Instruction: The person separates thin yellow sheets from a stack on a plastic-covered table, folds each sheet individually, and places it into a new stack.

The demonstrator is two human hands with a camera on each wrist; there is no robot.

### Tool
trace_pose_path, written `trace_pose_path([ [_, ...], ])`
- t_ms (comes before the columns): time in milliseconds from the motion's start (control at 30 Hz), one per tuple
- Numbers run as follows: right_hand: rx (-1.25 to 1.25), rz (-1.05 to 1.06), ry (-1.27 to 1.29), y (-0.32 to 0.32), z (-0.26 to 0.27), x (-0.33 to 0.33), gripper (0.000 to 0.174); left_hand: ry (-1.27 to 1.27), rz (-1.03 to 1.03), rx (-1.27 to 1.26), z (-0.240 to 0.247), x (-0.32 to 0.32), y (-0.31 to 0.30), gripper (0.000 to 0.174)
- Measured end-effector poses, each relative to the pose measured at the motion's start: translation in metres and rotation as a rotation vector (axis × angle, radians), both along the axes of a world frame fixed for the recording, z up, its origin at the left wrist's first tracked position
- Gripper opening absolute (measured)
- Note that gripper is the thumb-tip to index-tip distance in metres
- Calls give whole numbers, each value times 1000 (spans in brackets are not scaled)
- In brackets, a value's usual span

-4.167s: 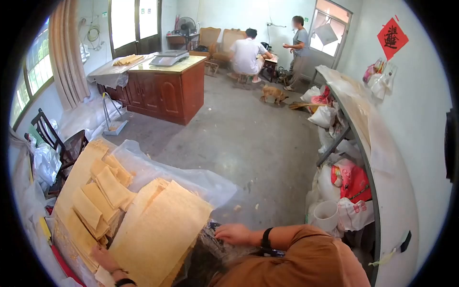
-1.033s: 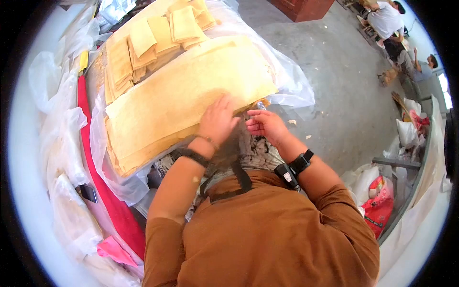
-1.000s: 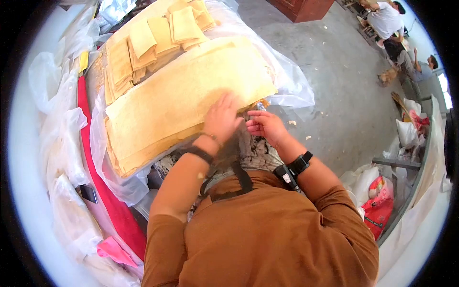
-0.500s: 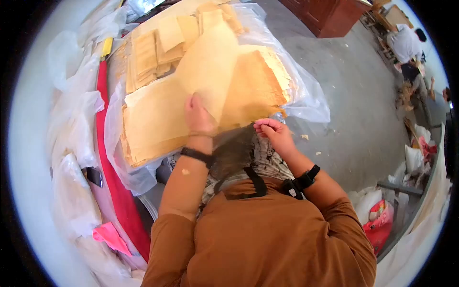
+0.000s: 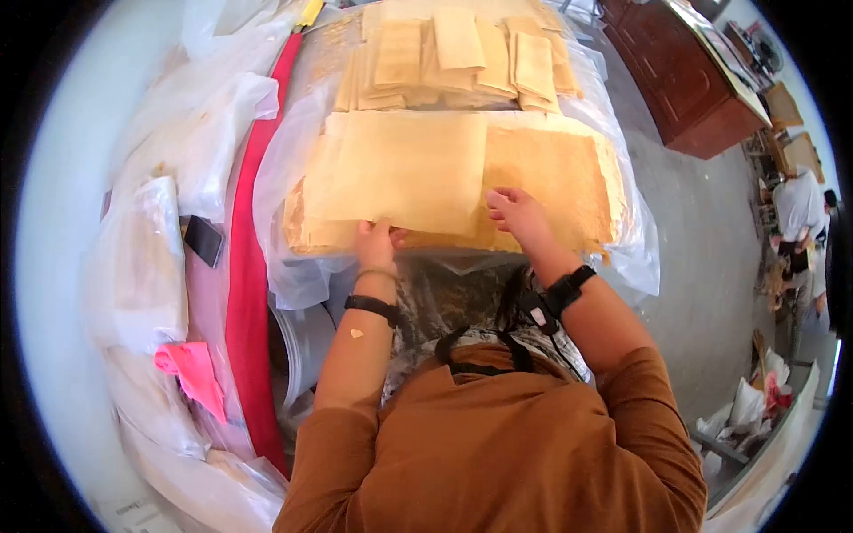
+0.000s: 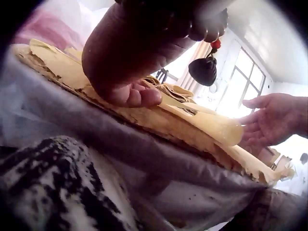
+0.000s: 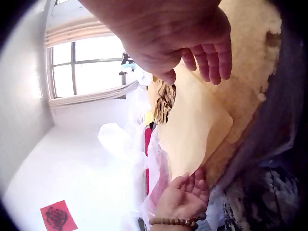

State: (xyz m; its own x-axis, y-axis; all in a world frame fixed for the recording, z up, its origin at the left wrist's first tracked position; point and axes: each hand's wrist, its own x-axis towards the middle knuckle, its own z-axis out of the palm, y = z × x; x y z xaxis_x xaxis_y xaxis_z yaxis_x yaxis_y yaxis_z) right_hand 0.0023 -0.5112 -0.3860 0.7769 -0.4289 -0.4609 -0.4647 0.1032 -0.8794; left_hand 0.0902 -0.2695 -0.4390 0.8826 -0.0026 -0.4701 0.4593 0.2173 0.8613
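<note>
A pale yellow sheet [image 5: 409, 169] lies over the left part of a stack of larger sheets [image 5: 551, 178]; the darker right part of the stack shows. At its near edge my left hand [image 5: 378, 244] pinches the sheet between thumb and fingers, also seen from below in the right wrist view, left hand [image 7: 185, 197]. My right hand [image 5: 524, 222] is by the sheet's right edge, fingers loosely bent, holding nothing. In the left wrist view the sheet's edge [image 6: 224, 129] curves up off the stack, close to the right hand [image 6: 274, 118].
Folded yellow pieces [image 5: 458, 44] lie in piles beyond the stack. Clear plastic [image 5: 635, 240] hangs around the table's sides. To the left are a red strip [image 5: 249, 302], a phone [image 5: 203, 241] and a pink cloth [image 5: 194, 373]. A wooden cabinet [image 5: 684, 89] stands at the far right.
The sheet, raised in my left hand half a second ago, now lies mostly flat to the left. My left hand is lower at its near edge; my right hand has come over the stack. The head view has turned.
</note>
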Motion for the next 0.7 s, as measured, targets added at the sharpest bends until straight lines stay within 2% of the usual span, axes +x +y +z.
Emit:
trace_pose_path([
  [133,-70,166,155,18,-8,38,49,63,-82,-27,-2,13,14,19],
  [300,1,-10,42,7,-62,39,42,61,-115,-8,-2,14,44,27],
  [433,-53,-149,151,-48,-49,-4,39,76,-129,163,-6,0,82,37],
  [500,-235,-123,147,-98,-65,-18,41,47,-159,349,-11,-9,90,42],
  [533,-323,-112,145,-106,-63,-22,41,65,-178,321,-14,-14,88,42],
  [567,-549,-154,147,-109,-64,-26,42,81,-197,294,-16,-18,83,41],
  [633,-1002,-232,144,-89,-24,-22,44,104,-262,261,-14,-24,68,40],
  [700,-1172,-47,-110,-63,-5,-30,46,121,-355,254,-9,-29,47,38],
])
